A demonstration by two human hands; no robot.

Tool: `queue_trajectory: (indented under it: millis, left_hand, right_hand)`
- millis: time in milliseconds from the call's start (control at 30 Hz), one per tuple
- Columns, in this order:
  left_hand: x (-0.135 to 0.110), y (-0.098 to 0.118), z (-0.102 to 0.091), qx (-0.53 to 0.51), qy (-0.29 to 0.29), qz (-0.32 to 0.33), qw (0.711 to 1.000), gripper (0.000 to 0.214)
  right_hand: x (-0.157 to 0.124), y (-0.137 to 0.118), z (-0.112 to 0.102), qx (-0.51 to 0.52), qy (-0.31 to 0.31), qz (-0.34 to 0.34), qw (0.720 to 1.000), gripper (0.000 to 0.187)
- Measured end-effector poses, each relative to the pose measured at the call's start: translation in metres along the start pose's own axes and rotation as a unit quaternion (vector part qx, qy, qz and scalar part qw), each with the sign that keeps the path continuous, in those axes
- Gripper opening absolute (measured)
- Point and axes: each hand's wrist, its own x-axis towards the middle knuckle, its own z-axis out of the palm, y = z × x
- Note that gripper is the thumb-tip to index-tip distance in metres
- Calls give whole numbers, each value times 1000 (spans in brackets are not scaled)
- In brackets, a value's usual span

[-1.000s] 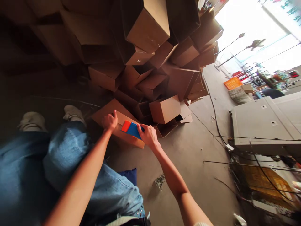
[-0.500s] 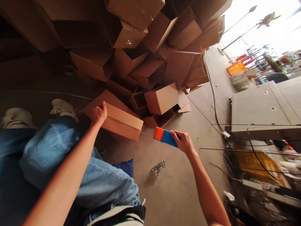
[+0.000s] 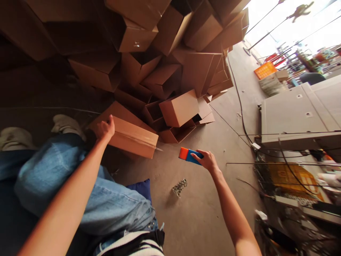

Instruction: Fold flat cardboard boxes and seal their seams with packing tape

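Note:
Beside my bent knee lies a closed cardboard box (image 3: pixel 130 137), tilted, with a seam along its upper face. My left hand (image 3: pixel 106 128) grips the box's near-left edge, thumb up; some of its fingers are hidden. In my right hand (image 3: pixel 207 160) is a blue tape dispenser (image 3: pixel 194 156) with an orange end that points at the box. It is held off the box's right end, just above the floor. A thin clear strip of tape (image 3: pixel 159 149) sticks out from that end of the box toward the dispenser.
Many cardboard boxes (image 3: pixel 179 108) are heaped beyond my hands, some open. A small patterned roll-like object (image 3: pixel 179 187) and a dark blue cushion (image 3: pixel 141 188) lie on the floor. To the right are a grey cabinet (image 3: pixel 290 113), cables and a yellow crate (image 3: pixel 290 179).
My right hand has drawn the tape dispenser slightly farther from the box, and a clear strip now shows at the box's end. My left hand keeps its hold. The view has shifted a little.

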Motion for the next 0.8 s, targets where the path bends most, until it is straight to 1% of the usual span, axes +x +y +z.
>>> queue_trajectory:
  millis: [100, 200, 300, 433, 533, 633, 800]
  left_hand:
    - [0, 0, 0, -3, 3, 3, 1000, 76]
    - [-1, 0, -1, -10, 4, 5, 1000, 74]
    - [0, -1, 0, -6, -2, 1, 1000, 82]
    - [0, -1, 1, 0, -13, -16, 1000, 93]
    - [0, 0, 1, -1, -13, -21, 1000, 94]
    - [0, -1, 2, 4, -5, -11, 1000, 91]
    - [1, 0, 4, 21, 4, -1, 1000, 94]
  right_hand:
    - [8, -5, 16, -43, -44, 6, 998, 63]
    - [12, -13, 30, -61, -68, 4, 996, 54]
    - [17, -25, 44, -69, -82, 1, 994, 49]
    - [25, -48, 61, -85, -104, -4, 991, 51]
    - [33, -73, 73, -93, -118, -4, 989, 54]
    - [41, -108, 82, -98, -130, -1, 987, 57]
    - [51, -169, 88, -111, -138, 12, 984, 64]
